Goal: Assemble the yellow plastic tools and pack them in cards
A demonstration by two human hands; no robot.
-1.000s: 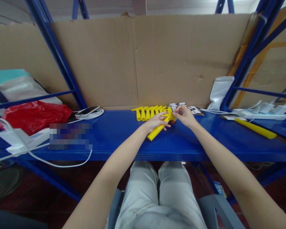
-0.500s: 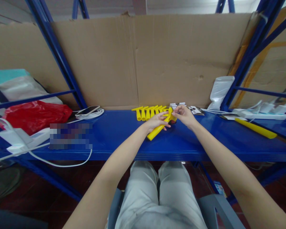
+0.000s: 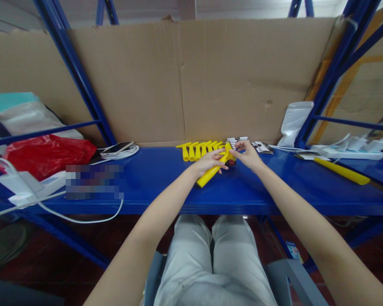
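Note:
My left hand (image 3: pixel 209 162) is closed around a yellow plastic scraper (image 3: pixel 207 177), its fingers wrapped about the upper handle. The tubular handle slants down toward me, just above the blue shelf top. At the scraper's head, the bent fingertips of my right hand (image 3: pixel 247 155) press against the yellow plastic; any small part between them is hidden. Behind my left hand stands a row of several similar yellow scrapers (image 3: pixel 191 153). A small dark and red thing (image 3: pixel 231 162) shows partly beneath the scraper's head.
White printed packets (image 3: pixel 238 140) and more cards (image 3: pixel 262 147) lie against the cardboard backboard (image 3: pixel 217 85). On the right are a white pouch (image 3: pixel 295 123), a power strip (image 3: pixel 354 153) and a long yellow piece (image 3: pixel 343 171). A phone (image 3: pixel 117 148), cables and a red bag (image 3: pixel 47 155) occupy the left.
The fingers of my right hand have shifted slightly at the scraper's head and spread a little. My left hand and the scraper stay almost in place.

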